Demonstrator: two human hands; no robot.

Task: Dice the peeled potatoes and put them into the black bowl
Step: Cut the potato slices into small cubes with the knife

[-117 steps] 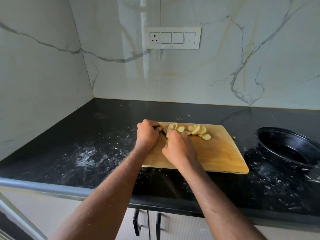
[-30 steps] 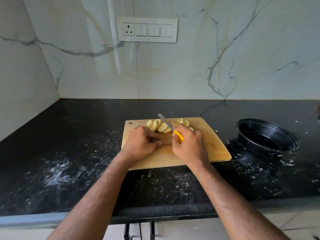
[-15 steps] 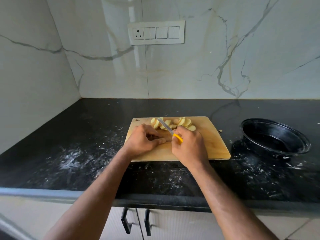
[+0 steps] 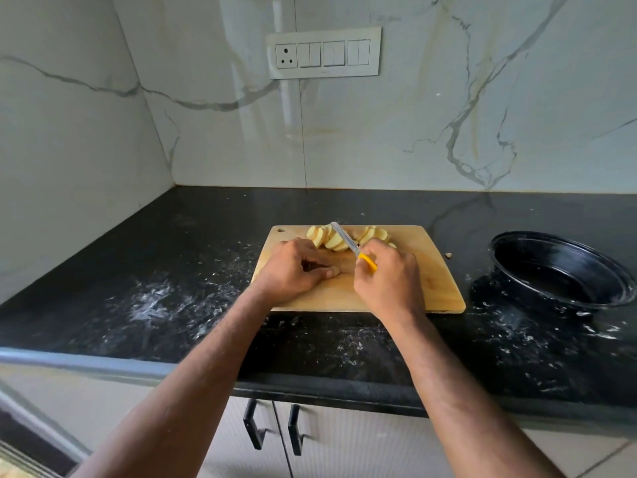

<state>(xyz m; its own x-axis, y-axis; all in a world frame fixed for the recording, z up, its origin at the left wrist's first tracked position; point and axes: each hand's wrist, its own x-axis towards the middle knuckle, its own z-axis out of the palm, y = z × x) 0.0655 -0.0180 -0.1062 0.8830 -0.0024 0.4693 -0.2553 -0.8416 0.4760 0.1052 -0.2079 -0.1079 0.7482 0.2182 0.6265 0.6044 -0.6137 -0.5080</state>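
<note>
Potato slices (image 4: pixel 332 238) lie on the cutting board (image 4: pixel 437 281); right hand (image 4: pixel 389 281) grips the yellow-handled knife (image 4: pixel 351 244), left hand (image 4: pixel 293 270) curled, its contents hidden.

We see the right hand (image 4: pixel 387 282) gripping a yellow-handled knife (image 4: pixel 350 244) over potato slices (image 4: pixel 331 238) on the cutting board (image 4: pixel 437 284); the left hand (image 4: pixel 293 269) rests curled beside it, black bowl (image 4: pixel 558 270) right.

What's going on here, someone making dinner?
A person is cutting potatoes on a wooden cutting board on a black counter. The right hand grips a yellow-handled knife, its blade angled over a heap of potato slices. The left hand rests curled on the board; what it holds is hidden. The black bowl to the right looks empty.
</note>
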